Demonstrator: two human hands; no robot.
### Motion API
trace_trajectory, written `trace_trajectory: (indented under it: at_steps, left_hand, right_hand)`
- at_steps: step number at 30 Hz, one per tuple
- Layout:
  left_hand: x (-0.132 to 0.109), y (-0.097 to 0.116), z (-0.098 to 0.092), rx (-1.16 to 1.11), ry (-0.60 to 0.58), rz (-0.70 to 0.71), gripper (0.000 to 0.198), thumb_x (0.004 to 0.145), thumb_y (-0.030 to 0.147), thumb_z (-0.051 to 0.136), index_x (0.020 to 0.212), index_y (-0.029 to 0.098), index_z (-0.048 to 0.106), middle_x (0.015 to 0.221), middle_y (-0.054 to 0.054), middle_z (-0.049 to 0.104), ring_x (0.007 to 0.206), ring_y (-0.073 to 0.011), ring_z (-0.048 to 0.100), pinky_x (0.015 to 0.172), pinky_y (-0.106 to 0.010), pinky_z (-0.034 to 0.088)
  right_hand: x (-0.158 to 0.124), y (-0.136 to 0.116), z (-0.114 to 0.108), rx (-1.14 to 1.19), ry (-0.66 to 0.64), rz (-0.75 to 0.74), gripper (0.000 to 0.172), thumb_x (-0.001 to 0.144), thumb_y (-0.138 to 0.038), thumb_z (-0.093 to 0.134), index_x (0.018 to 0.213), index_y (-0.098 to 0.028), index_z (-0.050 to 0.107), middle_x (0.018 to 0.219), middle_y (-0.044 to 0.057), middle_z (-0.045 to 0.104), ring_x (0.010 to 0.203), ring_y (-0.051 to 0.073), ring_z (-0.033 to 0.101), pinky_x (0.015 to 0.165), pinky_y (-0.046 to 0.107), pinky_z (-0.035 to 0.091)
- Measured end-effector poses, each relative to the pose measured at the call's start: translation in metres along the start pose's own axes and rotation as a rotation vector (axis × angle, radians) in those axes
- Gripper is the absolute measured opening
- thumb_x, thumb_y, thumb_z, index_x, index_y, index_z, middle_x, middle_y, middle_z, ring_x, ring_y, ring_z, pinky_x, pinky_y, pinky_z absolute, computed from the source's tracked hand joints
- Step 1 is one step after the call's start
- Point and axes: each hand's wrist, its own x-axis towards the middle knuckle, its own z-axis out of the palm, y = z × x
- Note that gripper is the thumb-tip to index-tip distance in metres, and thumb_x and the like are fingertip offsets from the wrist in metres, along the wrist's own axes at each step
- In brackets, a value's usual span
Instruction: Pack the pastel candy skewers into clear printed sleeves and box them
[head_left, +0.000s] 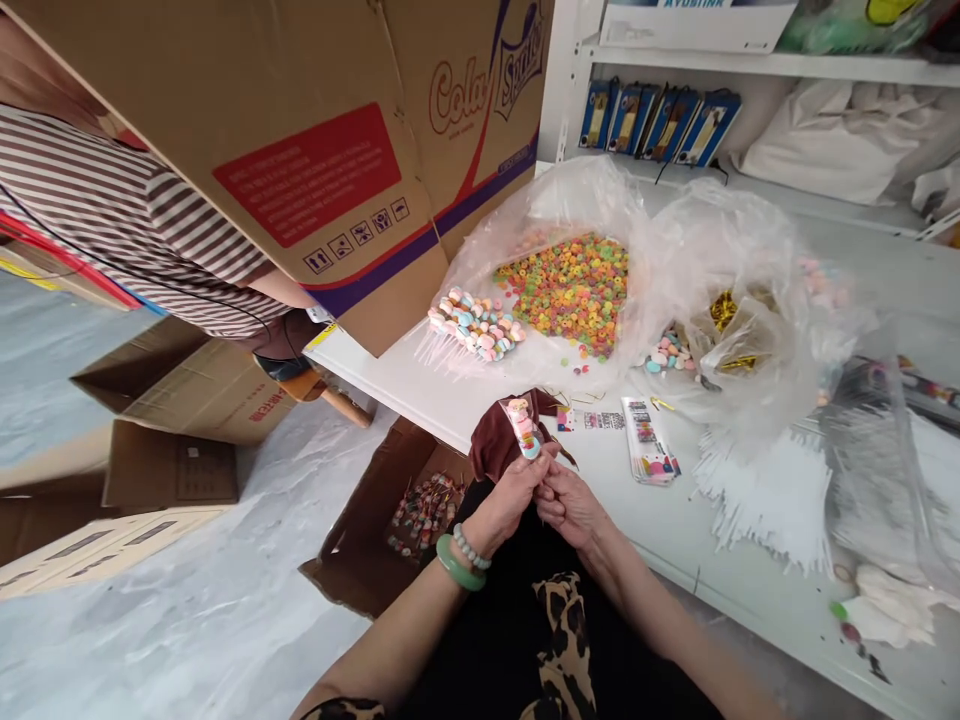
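Note:
My left hand (512,497) and my right hand (571,503) meet at the table's near edge, both pinched on the bottom of a small wrapped candy skewer (522,427) that stands upright between them. The skewer holds pastel candy pieces inside a clear sleeve. A green bangle and a bead bracelet circle my left wrist. A dark red cloth (501,440) lies just behind the skewer. Further back on the table sits a pile of pastel candy skewers (475,325) on white sticks.
An open plastic bag holds colourful ring candies (571,288). Printed sleeves (648,443) and white sticks (765,490) lie to the right. A cardboard box (352,560) on the floor holds finished skewers. Another person in a striped shirt (142,230) is at left, behind large cartons.

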Motion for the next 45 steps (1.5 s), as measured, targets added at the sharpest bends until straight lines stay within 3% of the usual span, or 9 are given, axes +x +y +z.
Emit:
trace_trajectory:
  at_steps: [6,13,16,23,29,31,35,40,45]
  left_hand:
    - [-0.005,0.014,-0.015,0.043,-0.181,-0.010,0.034,0.077,0.046,0.071,0.084,0.013,0.075,0.110,-0.014,0.069,0.107,-0.0231,0.058,0.103,-0.034,0.035]
    - [0.002,-0.004,-0.030,-0.075,0.232,0.007,0.024,0.066,0.036,0.080,0.066,0.013,0.072,0.079,-0.006,0.068,0.076,-0.0139,0.058,0.081,-0.028,0.043]
    - [-0.003,-0.005,-0.028,-0.173,0.230,-0.010,0.023,0.065,0.034,0.081,0.074,0.014,0.074,0.081,-0.006,0.069,0.076,-0.0143,0.058,0.078,-0.028,0.045]
    - [-0.014,0.006,-0.033,-0.197,0.024,-0.046,0.031,0.071,0.041,0.077,0.087,0.014,0.074,0.111,-0.012,0.067,0.100,-0.0216,0.060,0.092,-0.034,0.044]
    - [-0.016,0.009,-0.039,-0.106,0.159,-0.011,0.028,0.072,0.037,0.074,0.061,0.014,0.060,0.085,-0.006,0.066,0.072,-0.0133,0.058,0.067,-0.027,0.047]
    - [-0.019,0.011,-0.034,-0.064,0.063,-0.110,0.029,0.074,0.038,0.071,0.062,0.015,0.056,0.070,-0.004,0.061,0.060,-0.0123,0.056,0.059,-0.026,0.046]
    - [-0.027,0.002,-0.017,-0.068,-0.244,-0.451,0.034,0.080,0.047,0.063,0.066,0.018,0.053,0.053,0.004,0.047,0.035,-0.0075,0.034,0.037,-0.024,0.034]
    - [-0.028,-0.021,-0.012,0.227,0.116,-0.029,0.020,0.078,0.034,0.070,0.068,0.019,0.060,0.055,0.003,0.047,0.044,-0.0087,0.038,0.047,-0.022,0.036]
    - [-0.028,-0.022,-0.023,0.419,0.301,0.261,0.004,0.073,0.019,0.074,0.076,0.020,0.070,0.070,-0.005,0.057,0.071,-0.0166,0.052,0.073,-0.022,0.040]
  right_hand:
    - [-0.002,-0.009,-0.007,-0.020,-0.103,0.173,0.035,0.071,-0.039,0.076,0.077,-0.021,0.047,0.052,-0.012,0.036,0.037,0.001,0.015,0.036,0.015,0.009]
    - [0.002,0.015,0.014,-0.671,0.220,-0.239,0.021,0.077,-0.041,0.064,0.079,-0.021,0.059,0.063,-0.004,0.052,0.050,0.009,0.040,0.045,0.022,0.028]
    - [0.008,0.019,0.016,-0.772,0.289,-0.378,0.020,0.078,-0.042,0.062,0.074,-0.023,0.060,0.059,-0.004,0.049,0.055,0.011,0.042,0.050,0.024,0.032]
    - [0.013,0.018,0.013,-0.084,-0.025,0.168,0.033,0.069,-0.043,0.072,0.073,-0.020,0.048,0.048,-0.012,0.031,0.036,0.003,0.015,0.036,0.018,0.011]
    - [0.004,0.010,0.008,-0.535,0.242,-0.200,0.025,0.072,-0.043,0.069,0.079,-0.020,0.061,0.068,-0.003,0.061,0.058,0.009,0.054,0.050,0.020,0.040]
    - [0.000,0.002,0.008,-0.503,0.261,-0.314,0.031,0.068,-0.040,0.074,0.091,-0.022,0.063,0.087,0.000,0.068,0.080,0.014,0.062,0.069,0.026,0.049]
    - [-0.005,-0.009,0.011,-0.207,-0.004,-0.152,0.043,0.069,-0.041,0.074,0.103,-0.018,0.060,0.092,0.008,0.072,0.087,0.022,0.066,0.075,0.034,0.051]
    - [0.002,0.000,0.017,0.014,0.309,-0.255,0.034,0.061,-0.034,0.077,0.084,-0.020,0.055,0.067,-0.001,0.064,0.064,0.017,0.062,0.058,0.028,0.046]
    - [0.006,-0.001,0.027,-0.035,0.268,-0.298,0.030,0.067,-0.037,0.073,0.085,-0.020,0.055,0.071,0.000,0.066,0.072,0.018,0.063,0.070,0.031,0.048]
